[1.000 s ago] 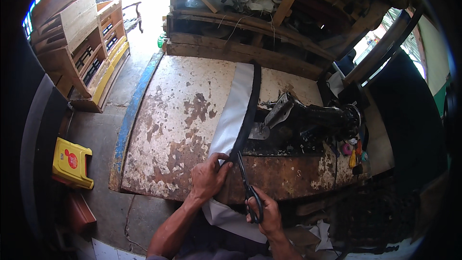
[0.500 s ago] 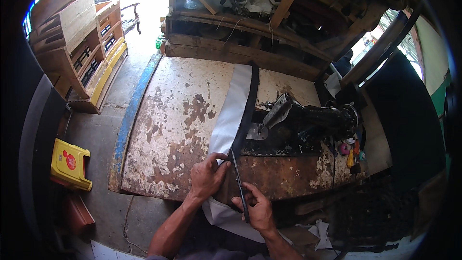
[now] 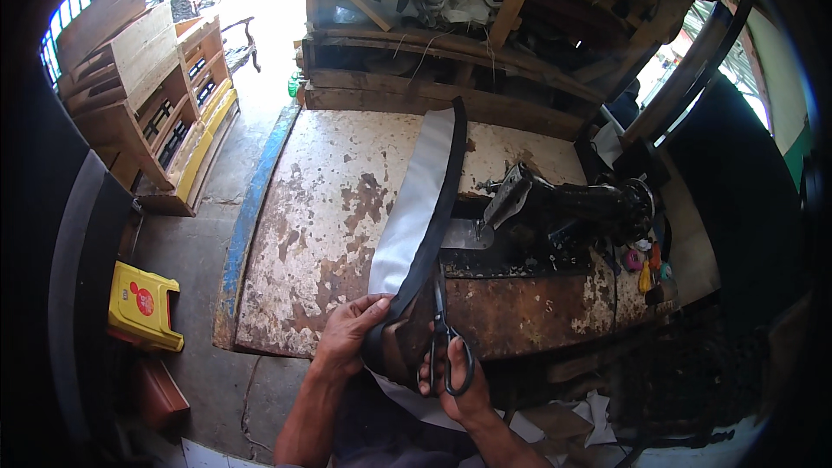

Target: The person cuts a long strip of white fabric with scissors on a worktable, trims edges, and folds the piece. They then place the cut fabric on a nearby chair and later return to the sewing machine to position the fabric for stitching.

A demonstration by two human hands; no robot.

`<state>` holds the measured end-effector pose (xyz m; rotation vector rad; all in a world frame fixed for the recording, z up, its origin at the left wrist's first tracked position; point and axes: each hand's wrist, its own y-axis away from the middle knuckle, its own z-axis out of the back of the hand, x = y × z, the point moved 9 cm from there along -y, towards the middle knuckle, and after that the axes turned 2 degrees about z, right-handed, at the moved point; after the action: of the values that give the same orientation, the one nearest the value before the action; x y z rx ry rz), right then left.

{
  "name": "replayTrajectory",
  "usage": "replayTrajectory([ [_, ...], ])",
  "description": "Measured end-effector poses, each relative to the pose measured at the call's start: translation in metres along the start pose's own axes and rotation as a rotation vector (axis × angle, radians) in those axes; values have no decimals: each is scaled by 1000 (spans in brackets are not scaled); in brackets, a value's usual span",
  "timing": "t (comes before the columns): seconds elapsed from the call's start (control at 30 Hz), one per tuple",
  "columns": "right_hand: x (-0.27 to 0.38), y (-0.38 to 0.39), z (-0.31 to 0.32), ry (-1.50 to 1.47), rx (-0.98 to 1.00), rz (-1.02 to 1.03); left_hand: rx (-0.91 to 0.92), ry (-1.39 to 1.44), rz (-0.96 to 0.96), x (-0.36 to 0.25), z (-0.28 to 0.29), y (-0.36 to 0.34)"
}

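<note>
My left hand (image 3: 351, 334) pinches a long strip (image 3: 407, 208), white with a dark band along its right edge, near its lower end; brown material shows below the pinch. Black scissors (image 3: 439, 308) are in my right hand (image 3: 455, 377), blades pointing up just right of the strip. The strip lies over a worn, flaking wooden tabletop (image 3: 321, 208) and hangs past its front edge. A black sewing machine (image 3: 572, 212) stands to the right of the strip, with small colourful items (image 3: 641, 269) near its base. The far ends of my fingers under the strip are partly hidden.
A dark wooden shelf (image 3: 468, 69) rises behind the table. At left are wooden cabinets (image 3: 165, 121), a yellow plastic stool (image 3: 143, 299) and a reddish-brown object (image 3: 160, 394) on the floor. A dark panel (image 3: 728, 208) stands at right, scraps (image 3: 594, 420) lie below.
My left hand has moved left and down, pulling the strip's lower end with it and bending it. The scissors have left the strip's edge and turned, their blades now separated from it on the right.
</note>
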<state>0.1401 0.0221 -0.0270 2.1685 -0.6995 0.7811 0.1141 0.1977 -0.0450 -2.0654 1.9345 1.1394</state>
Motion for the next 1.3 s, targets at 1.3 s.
replayTrajectory([
  [1.3, 110, 5, -22, 1050, 335, 962, -583, -936, -280, -93, 86, 149],
])
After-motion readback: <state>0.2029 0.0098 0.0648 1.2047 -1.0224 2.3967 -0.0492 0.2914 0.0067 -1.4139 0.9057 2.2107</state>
